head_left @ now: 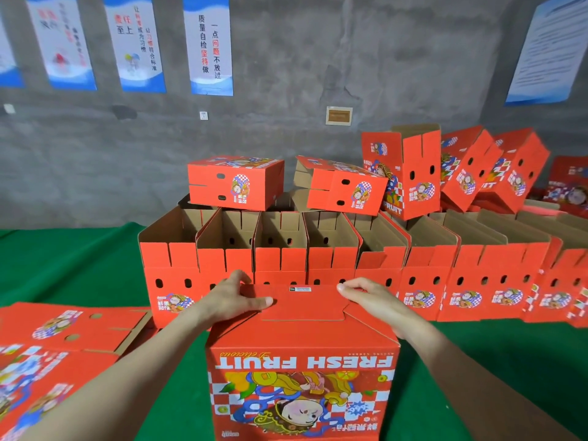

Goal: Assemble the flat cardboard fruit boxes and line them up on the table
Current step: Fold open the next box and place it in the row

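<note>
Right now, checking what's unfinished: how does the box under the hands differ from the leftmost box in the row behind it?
The box under the hands has its upward face folded shut and its print upside down; the leftmost row box is open-topped with flaps raised. The left hand and right hand hold the first; the leftmost row box stands untouched. Both are red printed cardboard.

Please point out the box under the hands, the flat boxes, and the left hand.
box under the hands (302,361): head view, front face
flat boxes (73,326): head view, top sheet
left hand (232,299): head view, back of hand
</note>
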Tool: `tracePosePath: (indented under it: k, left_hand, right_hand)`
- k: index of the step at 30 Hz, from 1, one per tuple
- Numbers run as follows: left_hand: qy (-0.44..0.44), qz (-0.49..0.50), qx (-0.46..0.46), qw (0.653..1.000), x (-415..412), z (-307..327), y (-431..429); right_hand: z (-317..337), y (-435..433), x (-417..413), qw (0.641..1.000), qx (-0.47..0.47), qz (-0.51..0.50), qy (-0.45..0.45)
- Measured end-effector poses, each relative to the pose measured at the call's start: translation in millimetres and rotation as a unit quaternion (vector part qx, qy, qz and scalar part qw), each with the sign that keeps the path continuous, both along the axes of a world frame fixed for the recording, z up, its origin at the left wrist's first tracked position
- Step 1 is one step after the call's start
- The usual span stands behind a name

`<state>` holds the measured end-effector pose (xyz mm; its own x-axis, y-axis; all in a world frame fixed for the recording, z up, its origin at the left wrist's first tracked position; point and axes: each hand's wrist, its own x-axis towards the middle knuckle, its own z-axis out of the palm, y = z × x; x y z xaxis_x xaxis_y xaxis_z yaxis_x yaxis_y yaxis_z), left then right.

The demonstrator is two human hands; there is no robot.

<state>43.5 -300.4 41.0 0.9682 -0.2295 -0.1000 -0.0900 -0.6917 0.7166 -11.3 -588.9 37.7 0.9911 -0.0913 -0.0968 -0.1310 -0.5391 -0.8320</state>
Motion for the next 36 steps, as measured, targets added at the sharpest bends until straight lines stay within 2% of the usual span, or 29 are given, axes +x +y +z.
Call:
tracePosePath:
  k: [6, 8, 12, 16, 24, 29, 36]
  left_hand:
    - [-0.074, 0.014, 0.118, 0.990, -1, -3, -5]
    - [-0.074, 0.017, 0.122, 0.990, -2, -3, -7]
    - [-0.072, 0.017, 0.134, 0.988, -4, -1, -11]
    - [-0.030, -0.002, 0.116, 0.993, -4, 3, -7]
    - [-0.071, 0.028, 0.178, 0.981, -11, -4, -19]
    - [-0.063, 0.028, 0.176, 0.982, -11, -4, -18]
    - [-0.054, 0.031, 0.099, 0.993, -7, -3, -9]
  right_hand:
    - [2, -2, -2, 0.994, -0.095, 0.018, 0.059]
    - [4, -2, -3, 0.989, -0.124, 0.022, 0.082]
    - [3, 3, -2, 0.983, -0.169, 0.006, 0.066]
    - [1, 7, 0, 0.979, -0.194, -0.009, 0.056]
    - [-9, 13, -5, 0.958, -0.284, -0.028, 0.034]
    - [-11, 12, -5, 0.957, -0.287, -0.024, 0.030]
    - [-10, 9, 0, 0.972, -0.233, -0.029, 0.031]
